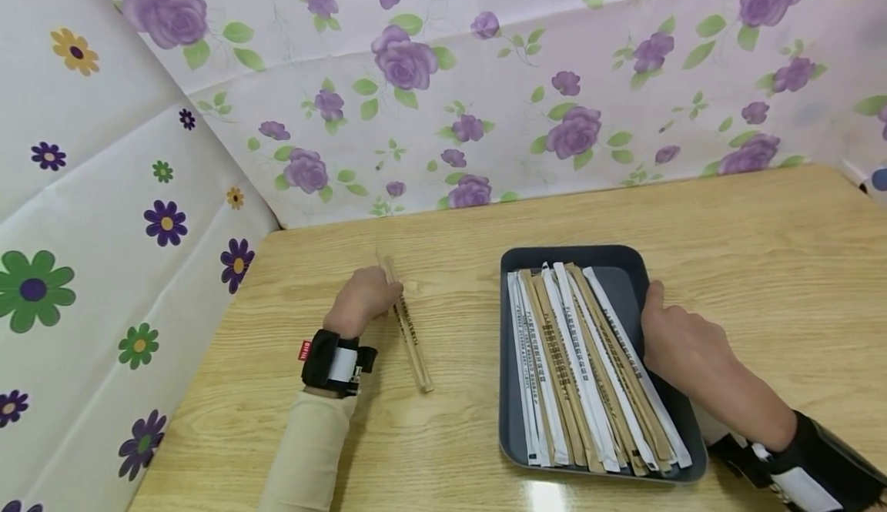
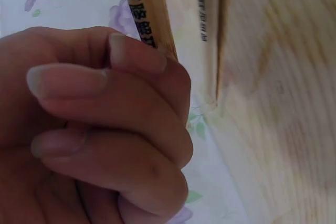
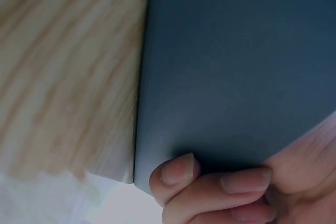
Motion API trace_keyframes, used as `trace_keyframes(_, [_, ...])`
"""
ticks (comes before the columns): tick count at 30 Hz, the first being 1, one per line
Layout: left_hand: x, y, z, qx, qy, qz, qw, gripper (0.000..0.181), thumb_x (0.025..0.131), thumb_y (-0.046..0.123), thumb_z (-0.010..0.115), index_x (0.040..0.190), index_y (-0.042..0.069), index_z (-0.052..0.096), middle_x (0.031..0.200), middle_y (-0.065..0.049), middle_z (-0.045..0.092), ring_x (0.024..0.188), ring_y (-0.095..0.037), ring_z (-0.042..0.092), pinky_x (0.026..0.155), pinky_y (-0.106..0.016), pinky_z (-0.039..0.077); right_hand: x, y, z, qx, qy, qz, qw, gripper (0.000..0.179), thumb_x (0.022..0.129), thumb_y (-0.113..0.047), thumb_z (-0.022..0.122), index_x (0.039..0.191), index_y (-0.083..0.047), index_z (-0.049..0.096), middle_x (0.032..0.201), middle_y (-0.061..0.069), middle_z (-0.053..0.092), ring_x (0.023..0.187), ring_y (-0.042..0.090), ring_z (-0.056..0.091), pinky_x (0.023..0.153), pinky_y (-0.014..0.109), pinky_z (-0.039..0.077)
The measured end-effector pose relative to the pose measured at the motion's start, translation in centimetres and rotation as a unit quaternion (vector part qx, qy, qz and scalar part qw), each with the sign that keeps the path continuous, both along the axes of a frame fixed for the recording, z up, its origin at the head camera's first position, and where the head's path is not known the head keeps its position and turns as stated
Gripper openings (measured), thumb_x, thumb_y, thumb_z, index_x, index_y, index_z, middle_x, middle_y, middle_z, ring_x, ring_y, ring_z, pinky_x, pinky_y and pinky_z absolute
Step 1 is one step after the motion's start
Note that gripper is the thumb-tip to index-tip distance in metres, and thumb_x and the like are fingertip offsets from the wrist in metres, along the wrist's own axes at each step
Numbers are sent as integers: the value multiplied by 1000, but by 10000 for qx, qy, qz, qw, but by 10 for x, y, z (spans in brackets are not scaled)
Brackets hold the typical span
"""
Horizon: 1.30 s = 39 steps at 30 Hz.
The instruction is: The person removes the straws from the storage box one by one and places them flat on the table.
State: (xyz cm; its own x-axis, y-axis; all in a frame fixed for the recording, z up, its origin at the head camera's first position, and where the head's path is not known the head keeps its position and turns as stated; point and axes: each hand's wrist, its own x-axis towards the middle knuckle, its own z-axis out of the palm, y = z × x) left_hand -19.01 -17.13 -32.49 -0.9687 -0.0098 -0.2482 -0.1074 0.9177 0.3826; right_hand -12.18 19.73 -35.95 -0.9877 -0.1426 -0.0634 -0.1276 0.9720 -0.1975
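Left hand (image 1: 363, 300) pinching slim packet (image 2: 149, 3), right hand (image 1: 686, 339) gripping dark tray (image 1: 627, 277)

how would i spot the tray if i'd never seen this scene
On the wooden table, find the person's right hand. It grips the side of the tray, which is shallow, dark grey and round-cornered. Unlike the pale things around it, it is dark, with white and brown packets inside.
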Motion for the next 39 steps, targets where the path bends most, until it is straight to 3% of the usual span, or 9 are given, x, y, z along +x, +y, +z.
trace_keyframes(8, [-3,-1,-8,-135,62,-107,9998,36,84,11,44,49,12,39,42,0,35,37,-13,30,38,-24,23,0,0,-1,-6,111,26,9999,68,76,2,57,128,27,21,55,18,53,41,23,47,34,39,39])
trace_keyframes(15, [-5,2,-13,-379,-81,-10,9992,34,85,10,43,51,12,38,47,-1,33,40,-14,31,39,-25,25,1,0,-1,-11,103,14,9999,69,76,2,57,128,27,20,55,19,53,42,23,47,34,39,39])
trace_keyframes(23, [-3,3,-17,-116,-228,22,9997,40,87,6,42,49,14,32,46,-1,25,42,-15,23,43,-29,21,1,0,0,-11,85,23,10000,68,76,2,56,129,26,20,55,18,53,42,23,46,35,38,38])
trace_keyframes(28, [-1,8,-13,-274,-44,38,9996,37,89,8,41,52,13,34,49,-1,30,41,-14,29,39,-26,24,1,0,-1,-1,103,53,9999,68,76,2,57,128,27,21,54,18,53,41,22,46,34,39,39])
trace_keyframes(31, [5,23,1,-340,278,-175,9989,38,93,15,41,56,11,38,50,-1,34,40,-13,33,37,-24,27,1,1,-1,12,116,74,9999,68,76,2,57,128,27,21,53,17,52,41,23,46,34,38,39])
trace_keyframes(34, [13,51,17,-156,665,-622,9957,38,95,20,43,58,11,41,50,0,37,41,-12,35,37,-24,28,0,1,0,3,113,72,9999,69,76,2,57,128,28,20,52,17,51,40,23,46,33,38,39])
trace_keyframes(39, [28,107,24,360,627,-1542,9854,40,94,21,48,55,14,40,49,4,39,39,-9,36,37,-21,30,-1,-1,0,-3,-73,-12,10000,71,77,1,57,129,28,17,56,20,54,43,23,48,35,39,40])
